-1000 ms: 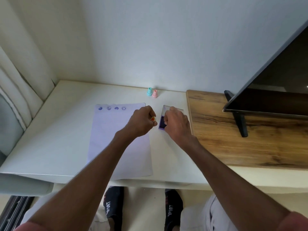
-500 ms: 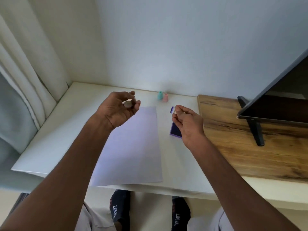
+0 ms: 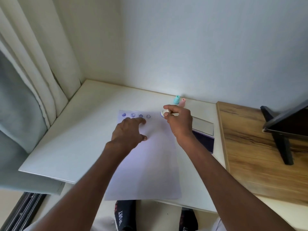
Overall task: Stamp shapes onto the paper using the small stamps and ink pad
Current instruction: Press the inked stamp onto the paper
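A white sheet of paper [image 3: 146,164] lies on the white table [image 3: 83,130], with a row of several blue stamped shapes [image 3: 136,115] along its far edge. My left hand [image 3: 128,134] rests flat on the paper just below that row, fingers spread. My right hand [image 3: 180,120] pinches a small white stamp [image 3: 164,113], its blue inked face turned left, just above the paper's far right corner. The open ink pad [image 3: 203,139], dark purple with its lid up, sits right of the paper, partly hidden by my right wrist. A teal stamp [image 3: 177,99] and a pink stamp [image 3: 182,102] stand behind.
A wooden board [image 3: 260,155] adjoins the table on the right and carries a dark screen on a black stand [image 3: 281,144]. Curtains [image 3: 33,80] hang at the left. The wall is close behind the stamps. My feet in black slippers show under the table's front edge.
My left hand has come down from the air onto the paper and holds nothing now. My right hand moved left from the ink pad to the paper's top edge with a stamp.
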Action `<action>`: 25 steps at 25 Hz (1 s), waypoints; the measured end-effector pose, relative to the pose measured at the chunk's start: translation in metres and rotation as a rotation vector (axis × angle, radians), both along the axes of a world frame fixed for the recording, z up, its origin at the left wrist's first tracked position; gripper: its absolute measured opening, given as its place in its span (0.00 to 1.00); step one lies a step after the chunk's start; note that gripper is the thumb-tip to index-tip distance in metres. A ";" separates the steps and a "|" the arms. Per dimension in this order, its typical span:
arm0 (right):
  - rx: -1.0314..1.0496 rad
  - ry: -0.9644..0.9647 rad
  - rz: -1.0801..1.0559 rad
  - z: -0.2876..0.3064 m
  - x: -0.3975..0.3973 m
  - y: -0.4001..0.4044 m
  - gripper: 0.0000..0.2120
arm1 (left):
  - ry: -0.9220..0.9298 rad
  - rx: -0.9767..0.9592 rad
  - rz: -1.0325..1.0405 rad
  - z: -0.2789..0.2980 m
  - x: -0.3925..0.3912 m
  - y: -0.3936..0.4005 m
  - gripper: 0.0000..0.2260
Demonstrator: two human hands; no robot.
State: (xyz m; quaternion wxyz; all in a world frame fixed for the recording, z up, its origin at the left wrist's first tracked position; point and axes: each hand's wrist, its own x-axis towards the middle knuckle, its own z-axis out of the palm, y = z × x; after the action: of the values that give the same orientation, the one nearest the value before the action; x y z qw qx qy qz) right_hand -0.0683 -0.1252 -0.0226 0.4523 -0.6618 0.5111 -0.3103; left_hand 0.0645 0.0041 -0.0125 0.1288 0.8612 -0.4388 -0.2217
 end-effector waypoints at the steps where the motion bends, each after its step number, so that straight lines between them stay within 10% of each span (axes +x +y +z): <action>1: -0.087 0.083 0.029 -0.003 0.003 0.001 0.12 | -0.015 0.004 0.007 0.000 -0.004 0.000 0.28; 25: -0.597 0.519 0.217 -0.012 0.016 0.009 0.16 | -0.037 0.011 -0.063 -0.008 -0.016 -0.010 0.31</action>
State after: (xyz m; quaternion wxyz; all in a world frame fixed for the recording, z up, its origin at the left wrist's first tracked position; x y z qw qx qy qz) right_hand -0.0521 -0.1166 -0.0349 0.1264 -0.8703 0.4231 -0.2183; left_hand 0.0489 -0.0055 -0.0201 0.1088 0.8516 -0.4668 -0.2124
